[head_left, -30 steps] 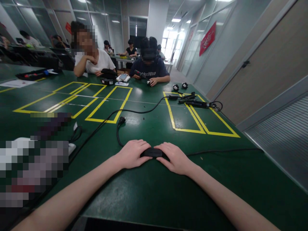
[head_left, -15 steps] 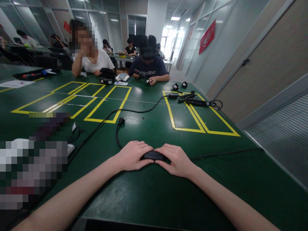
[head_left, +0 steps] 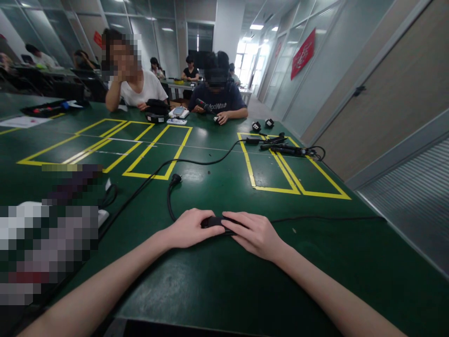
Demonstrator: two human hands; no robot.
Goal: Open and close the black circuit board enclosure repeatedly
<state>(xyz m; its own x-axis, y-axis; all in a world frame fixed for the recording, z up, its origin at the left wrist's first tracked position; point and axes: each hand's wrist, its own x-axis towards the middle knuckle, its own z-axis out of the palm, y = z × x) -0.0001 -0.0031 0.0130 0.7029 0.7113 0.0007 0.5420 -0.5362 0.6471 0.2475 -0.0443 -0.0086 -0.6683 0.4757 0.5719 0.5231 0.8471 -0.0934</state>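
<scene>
Close in front of me on the green table, a black power adapter (head_left: 216,222) is held between both my hands, and they cover much of it. My left hand (head_left: 191,228) grips its left end, thumb along the near side. My right hand (head_left: 257,233) is closed over its right end, fingers laid across the top and the thumb mostly hidden below. From the left side a short black cord curves up to a plug (head_left: 176,178). A thin black cable (head_left: 326,219) runs off to the right from behind my right hand.
Yellow tape outlines (head_left: 277,189) mark the green table (head_left: 210,281). A long black cable (head_left: 196,162) crosses to a heap of black gear (head_left: 287,149) at the right. Blurred items (head_left: 59,248) lie at the left. Two people sit opposite, one holding a black tool (head_left: 206,106).
My right hand has shifted its grip: its fingers now lie across the top of the adapter. My left thumb has moved up along the near side. The plug and cord have shifted slightly.
</scene>
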